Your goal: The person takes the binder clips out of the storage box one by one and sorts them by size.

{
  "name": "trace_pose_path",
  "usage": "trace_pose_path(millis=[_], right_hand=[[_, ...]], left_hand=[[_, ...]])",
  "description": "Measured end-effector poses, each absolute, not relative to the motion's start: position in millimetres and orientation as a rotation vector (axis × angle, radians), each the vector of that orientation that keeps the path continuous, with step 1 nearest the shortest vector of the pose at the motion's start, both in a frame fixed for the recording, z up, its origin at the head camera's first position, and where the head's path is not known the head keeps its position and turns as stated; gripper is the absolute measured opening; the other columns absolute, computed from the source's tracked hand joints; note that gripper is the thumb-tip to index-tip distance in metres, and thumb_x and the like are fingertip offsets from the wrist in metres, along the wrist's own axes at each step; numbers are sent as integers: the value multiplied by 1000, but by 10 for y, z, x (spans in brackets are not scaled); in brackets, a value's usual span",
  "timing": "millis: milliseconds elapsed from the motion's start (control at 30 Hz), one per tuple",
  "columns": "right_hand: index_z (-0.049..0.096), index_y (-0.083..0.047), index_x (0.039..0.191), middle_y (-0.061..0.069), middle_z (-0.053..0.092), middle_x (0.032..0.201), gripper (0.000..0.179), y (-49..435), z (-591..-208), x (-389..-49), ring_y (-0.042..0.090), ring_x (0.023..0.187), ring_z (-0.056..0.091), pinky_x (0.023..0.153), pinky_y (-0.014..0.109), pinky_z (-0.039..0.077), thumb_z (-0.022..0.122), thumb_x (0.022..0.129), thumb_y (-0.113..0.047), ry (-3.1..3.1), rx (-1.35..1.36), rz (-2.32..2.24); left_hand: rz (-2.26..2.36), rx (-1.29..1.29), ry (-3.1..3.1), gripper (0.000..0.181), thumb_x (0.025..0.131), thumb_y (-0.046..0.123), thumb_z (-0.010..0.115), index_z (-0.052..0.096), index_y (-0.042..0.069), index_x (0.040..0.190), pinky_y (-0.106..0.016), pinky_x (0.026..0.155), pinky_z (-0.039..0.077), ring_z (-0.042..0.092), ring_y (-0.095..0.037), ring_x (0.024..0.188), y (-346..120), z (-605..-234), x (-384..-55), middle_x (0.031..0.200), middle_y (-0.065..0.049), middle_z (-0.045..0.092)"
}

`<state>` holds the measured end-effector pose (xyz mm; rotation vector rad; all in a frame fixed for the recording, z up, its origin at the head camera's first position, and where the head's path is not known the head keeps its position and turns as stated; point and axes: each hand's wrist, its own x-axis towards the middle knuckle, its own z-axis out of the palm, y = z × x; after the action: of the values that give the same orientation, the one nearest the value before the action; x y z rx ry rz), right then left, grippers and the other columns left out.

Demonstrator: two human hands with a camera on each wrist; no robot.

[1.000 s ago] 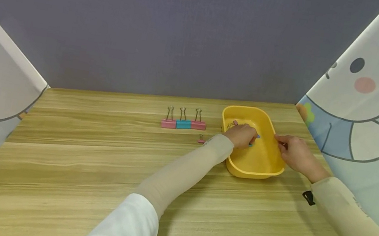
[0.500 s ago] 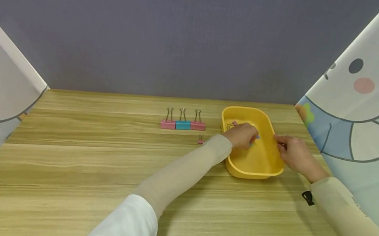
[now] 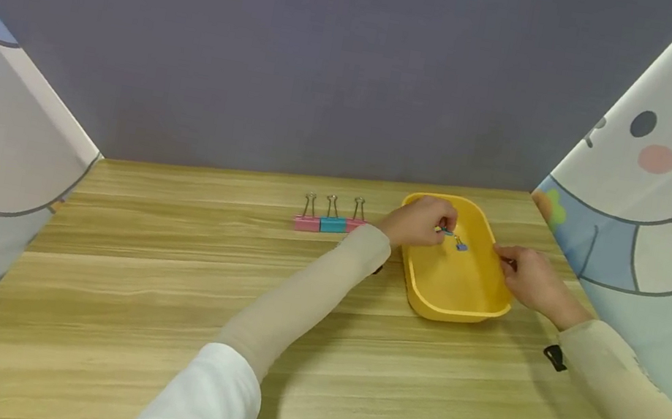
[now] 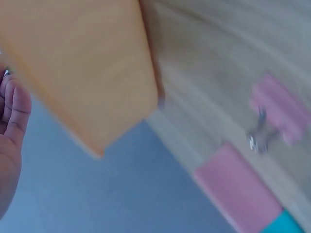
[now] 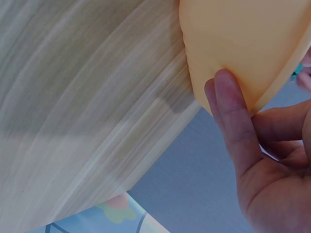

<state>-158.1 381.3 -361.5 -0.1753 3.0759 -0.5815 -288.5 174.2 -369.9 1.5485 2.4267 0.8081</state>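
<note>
My left hand (image 3: 421, 221) reaches over the near-left wall of the yellow bin (image 3: 459, 308). Its curled fingers pinch a small teal binder clip (image 3: 448, 233), largely covered by the fingers; the right wrist view also catches this teal clip (image 5: 297, 71). A small blue binder clip (image 3: 461, 246) lies on the bin floor just right of that hand. My right hand (image 3: 531, 279) grips the bin's right rim, two fingers (image 5: 233, 104) lying along the outer wall. The left hand blocks part of the bin's inside.
Left of the bin, large binder clips stand in a row: pink (image 3: 307, 223), teal (image 3: 333, 224) and pink (image 3: 355, 224), handles up. A smaller pink clip (image 4: 279, 107) lies before them, behind the forearm in the head view. A grey wall (image 3: 333, 68) rises behind the table.
My left hand has moved up and left within the bin, taking the teal binder clip along and uncovering the blue one. The right hand keeps its place on the rim. The head view shifted slightly.
</note>
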Motion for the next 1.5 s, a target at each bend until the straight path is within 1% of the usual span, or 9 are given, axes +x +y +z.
trace_pose_path(millis=[200, 267, 400, 533, 833, 1067, 1267, 1433, 1500], right_hand=[[52, 17, 122, 38, 51, 117, 34, 3816, -3623, -1585, 30, 72, 54, 54, 32, 43, 47, 90, 5, 3052, -165, -598], [52, 17, 122, 39, 51, 117, 34, 3817, -3628, -1586, 30, 74, 54, 54, 31, 43, 47, 90, 5, 3052, -170, -599], [50, 17, 124, 39, 50, 118, 36, 3813, -3625, -1582, 29, 72, 54, 52, 30, 42, 47, 90, 5, 3037, -161, -610], [49, 17, 125, 39, 51, 117, 36, 3812, -3601, -1577, 28, 69, 53, 52, 30, 41, 47, 91, 4, 3029, -143, -606], [50, 18, 123, 40, 51, 116, 36, 3847, -3596, -1570, 31, 74, 53, 59, 36, 43, 47, 89, 4, 3042, -165, -568], [51, 19, 121, 40, 51, 115, 36, 3878, -3592, -1554, 32, 76, 54, 61, 37, 45, 50, 88, 5, 3051, -196, -559], [51, 19, 121, 39, 52, 114, 36, 3868, -3595, -1555, 34, 79, 56, 65, 41, 46, 49, 88, 5, 3061, -199, -561], [50, 19, 121, 38, 52, 116, 36, 3858, -3593, -1556, 38, 89, 57, 72, 48, 47, 49, 89, 5, 3062, -199, -551], [50, 20, 122, 38, 51, 117, 36, 3855, -3588, -1557, 39, 89, 57, 72, 47, 47, 49, 89, 5, 3054, -196, -551]], left_hand=[[895, 1474, 2391, 6, 92, 8, 58, 62, 9, 97, -17, 64, 47, 51, -12, 79, 1512, -3569, -2897, 94, 0, 56], [899, 1481, 2398, 6, 92, 7, 59, 62, 8, 97, -17, 65, 47, 53, -12, 80, 1449, -3548, -2907, 94, 0, 56], [853, 1571, 2449, 4, 91, 9, 61, 64, 9, 93, -18, 74, 42, 53, -12, 83, 1299, -3523, -2935, 93, 2, 58], [882, 1577, 2455, 7, 90, 5, 59, 65, 9, 92, -21, 71, 42, 51, -14, 78, 1104, -3511, -2974, 90, 0, 60], [854, 1519, 2542, 10, 87, 2, 65, 65, 12, 86, -23, 68, 44, 52, -15, 75, 737, -3597, -3076, 87, -1, 61], [754, 1487, 2559, 5, 86, 3, 66, 69, 6, 89, -24, 68, 44, 50, -14, 75, 459, -3706, -3109, 86, 2, 59], [605, 1461, 2543, 6, 86, 5, 68, 69, 5, 92, -27, 71, 44, 52, -14, 76, 312, -3839, -3047, 88, -3, 62], [556, 1425, 2513, 9, 86, 2, 65, 68, 7, 92, -25, 72, 46, 55, -11, 79, 304, -3962, -3006, 90, 2, 61], [576, 1411, 2491, 11, 85, -1, 63, 69, 7, 91, -23, 69, 47, 55, -11, 78, 315, -4004, -2996, 90, 2, 61]])
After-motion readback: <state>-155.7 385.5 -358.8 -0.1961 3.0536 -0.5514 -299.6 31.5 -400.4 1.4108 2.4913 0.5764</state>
